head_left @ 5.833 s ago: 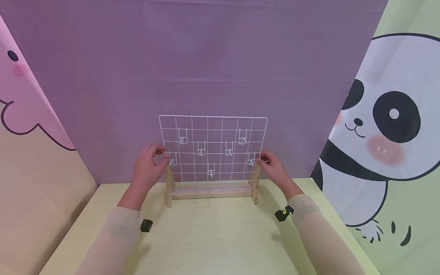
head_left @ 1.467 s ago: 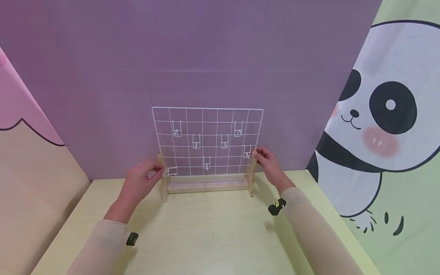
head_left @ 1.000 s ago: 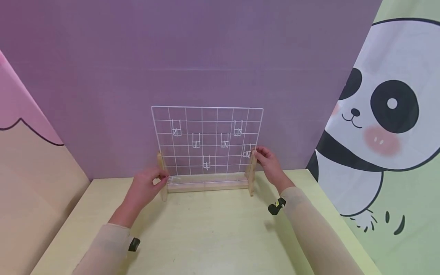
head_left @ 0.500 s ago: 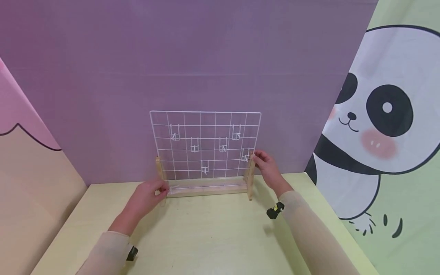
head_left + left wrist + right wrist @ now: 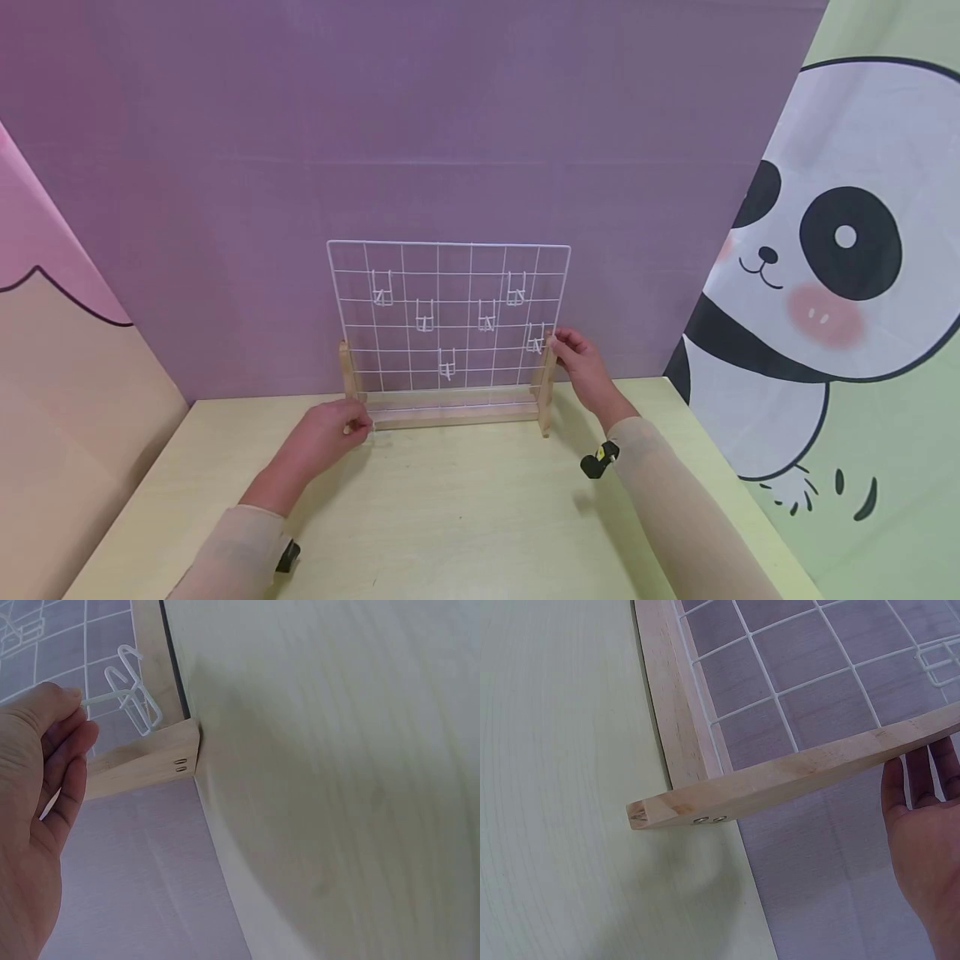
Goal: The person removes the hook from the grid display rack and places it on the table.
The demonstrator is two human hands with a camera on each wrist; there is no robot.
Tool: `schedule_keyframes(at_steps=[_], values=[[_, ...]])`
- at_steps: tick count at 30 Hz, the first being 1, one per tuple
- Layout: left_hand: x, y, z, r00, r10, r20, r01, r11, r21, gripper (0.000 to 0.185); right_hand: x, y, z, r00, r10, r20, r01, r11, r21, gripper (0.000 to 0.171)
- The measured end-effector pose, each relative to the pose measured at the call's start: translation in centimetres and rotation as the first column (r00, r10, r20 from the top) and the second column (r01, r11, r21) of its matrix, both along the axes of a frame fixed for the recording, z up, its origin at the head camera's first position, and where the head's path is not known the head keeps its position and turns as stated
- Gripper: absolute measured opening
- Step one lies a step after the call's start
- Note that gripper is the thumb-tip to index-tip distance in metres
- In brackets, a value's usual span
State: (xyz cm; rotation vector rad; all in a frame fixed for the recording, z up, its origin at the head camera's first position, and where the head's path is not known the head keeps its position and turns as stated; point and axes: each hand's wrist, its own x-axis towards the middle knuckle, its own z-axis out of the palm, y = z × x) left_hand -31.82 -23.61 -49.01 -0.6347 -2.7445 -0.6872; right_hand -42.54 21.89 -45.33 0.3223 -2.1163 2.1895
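A white wire grid (image 5: pixel 448 317) stands in a wooden stand (image 5: pixel 453 412) at the back of the pale table (image 5: pixel 465 517). Several white wire hooks (image 5: pixel 425 317) hang on it. My left hand (image 5: pixel 357 425) is low beside the stand's left foot and pinches a loose white wire hook (image 5: pixel 127 688) between thumb and fingertips (image 5: pixel 73 701). That hook hovers close to the stand's foot (image 5: pixel 146 761). My right hand (image 5: pixel 561 343) grips the top of the stand's right post (image 5: pixel 802 776), with its fingers (image 5: pixel 919 769) behind the post.
A purple backdrop (image 5: pixel 420 125) rises straight behind the stand. A pink panel (image 5: pixel 45 250) closes the left side and a panda panel (image 5: pixel 840 250) the right. Bare tabletop lies in front of the stand, between my forearms.
My left hand has come down from the grid's left edge to table level with a hook taken off the grid. The right hand has stayed on the right post.
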Motion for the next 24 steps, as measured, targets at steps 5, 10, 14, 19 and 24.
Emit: schedule_keyframes(at_steps=[5,10,14,19,24], values=[[-0.1,0.0,-0.6,1.000,-0.013,-0.023,0.012,1.000,-0.026,0.016,0.0,0.0,0.0,1.000,-0.004,0.004,0.004,1.000,-0.001,0.019],[-0.2,-0.1,-0.7,0.999,-0.023,-0.026,0.022,0.999,-0.047,0.016,0.1,-0.1,0.1,1.000,-0.006,0.000,0.006,1.000,-0.006,0.019],[-0.1,-0.1,-0.7,1.000,-0.021,-0.015,0.020,0.999,-0.049,0.018,0.2,-0.2,0.2,1.000,0.000,-0.008,0.000,1.000,0.003,0.025],[-0.2,-0.1,-1.0,1.000,-0.016,-0.014,0.016,0.999,-0.047,0.021,0.2,-0.3,0.2,1.000,-0.009,-0.015,0.009,1.000,-0.019,0.018],[-0.3,0.0,-1.2,1.000,0.001,0.027,0.001,0.999,-0.045,0.020,0.1,-0.3,0.1,1.000,-0.014,-0.021,0.013,0.999,-0.052,0.009]])
